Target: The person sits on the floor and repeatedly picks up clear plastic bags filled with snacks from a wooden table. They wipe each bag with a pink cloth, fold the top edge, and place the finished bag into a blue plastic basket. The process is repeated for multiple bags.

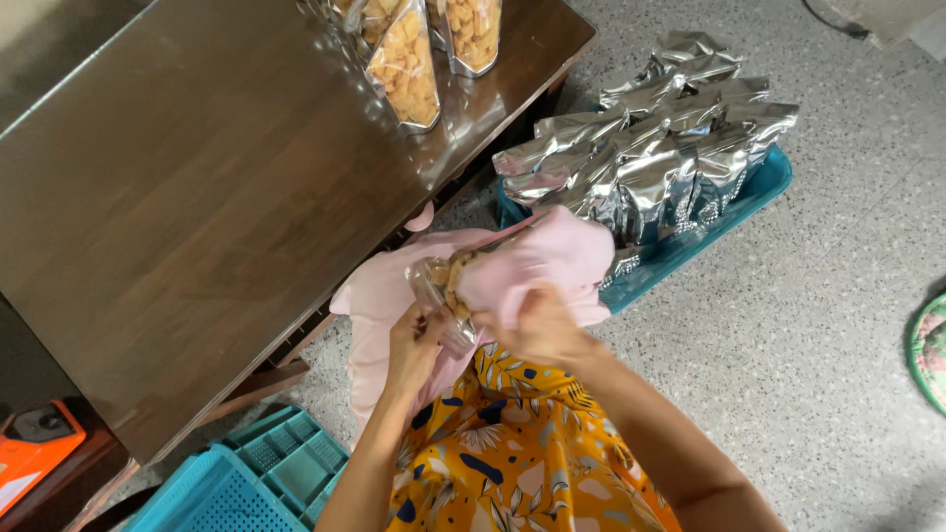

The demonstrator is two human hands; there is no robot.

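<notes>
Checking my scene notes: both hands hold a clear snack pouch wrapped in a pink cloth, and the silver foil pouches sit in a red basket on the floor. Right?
Not quite. The head view shows the silver foil pouches in a teal basket, not red. The rest holds: left hand and right hand hold the clear snack pouch in the pink cloth.

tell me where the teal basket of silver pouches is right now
In the head view the teal basket sits on the speckled floor at upper right, just right of the brown table and beyond the pink cloth the hands are working.
</notes>
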